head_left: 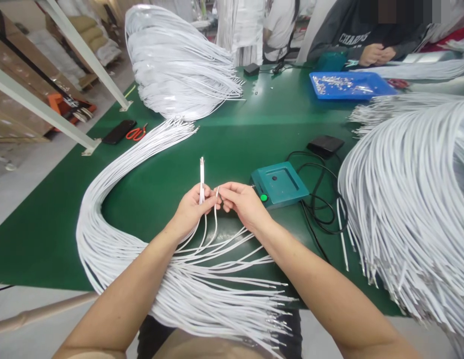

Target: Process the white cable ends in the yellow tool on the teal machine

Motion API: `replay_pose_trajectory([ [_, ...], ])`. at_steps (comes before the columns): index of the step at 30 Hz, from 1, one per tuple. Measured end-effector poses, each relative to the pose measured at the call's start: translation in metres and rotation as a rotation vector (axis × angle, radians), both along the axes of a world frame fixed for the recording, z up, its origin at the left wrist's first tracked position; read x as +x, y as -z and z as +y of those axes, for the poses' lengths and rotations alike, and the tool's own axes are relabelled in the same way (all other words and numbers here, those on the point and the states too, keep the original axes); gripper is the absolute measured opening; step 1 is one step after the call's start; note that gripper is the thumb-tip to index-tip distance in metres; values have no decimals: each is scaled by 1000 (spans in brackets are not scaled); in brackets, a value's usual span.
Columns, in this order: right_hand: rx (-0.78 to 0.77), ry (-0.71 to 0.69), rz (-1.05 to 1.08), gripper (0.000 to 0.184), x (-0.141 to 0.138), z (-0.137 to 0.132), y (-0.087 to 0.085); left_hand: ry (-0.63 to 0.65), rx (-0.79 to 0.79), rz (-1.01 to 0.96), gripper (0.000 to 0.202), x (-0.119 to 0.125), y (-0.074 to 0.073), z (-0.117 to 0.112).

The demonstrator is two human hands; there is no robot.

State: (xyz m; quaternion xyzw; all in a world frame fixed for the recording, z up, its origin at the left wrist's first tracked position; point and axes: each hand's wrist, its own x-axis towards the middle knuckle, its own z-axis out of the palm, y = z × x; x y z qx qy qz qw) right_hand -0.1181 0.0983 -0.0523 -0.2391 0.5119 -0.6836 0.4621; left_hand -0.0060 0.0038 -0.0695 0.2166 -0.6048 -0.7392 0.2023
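Hundreds of white cables cover the green desk (235, 134) before us; one long bundle (105, 239) sweeps from the far left round to our lap, a fanned heap (175, 65) stands at the far side, and a thick mass (411, 209) fills the right; a teal box (280, 183) with a green button sits just right of our hands, black cords (322, 199) looping beside it; farther off lie a blue tray (348, 85) of small parts, red scissors (136, 132) and a dark phone (118, 131) near the left edge; beyond the desk we see metal frame legs, cardboard and a grey floor. Another person (366, 35) sits at the far right corner, hands together, cut off by the frame's top; what those hands hold we cannot tell; the parts in the tray are too small to make out. Our left hand (190, 209) is curled closed around a single cable (201, 174), whose end stands upright above the fist; our right hand (243, 202) is nearly closed, thumb and forefinger pinching a second cable end (216, 194) just beside the first; both cables trail down towards the bundle at our lap.
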Motion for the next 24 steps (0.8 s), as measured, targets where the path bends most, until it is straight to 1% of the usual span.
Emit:
replay_pose_trajectory([
  [2, 4, -11, -76, 15, 1, -1, 1, 14, -28, 17, 28, 1, 0, -1],
  [4, 15, -9, -99, 15, 1, -1, 2, 34, -63, 25, 27, 2, 1, -1],
  [10, 56, -80, -166, 32, -3, 0, 0, 76, -165, -36, 27, 1, 3, 4],
  [14, 68, -123, -176, 31, -5, 1, 0, 80, -181, -51, 29, 2, 1, 5],
  [20, -15, -229, -282, 28, -10, 3, 6, 47, -223, -83, 27, 5, -2, 3],
  [22, -19, -223, -260, 26, -10, 3, 5, 28, -201, -64, 26, 5, -3, 3],
  [24, -6, -183, -194, 26, -10, 3, 3, 21, -157, -25, 23, 5, -4, 3],
])
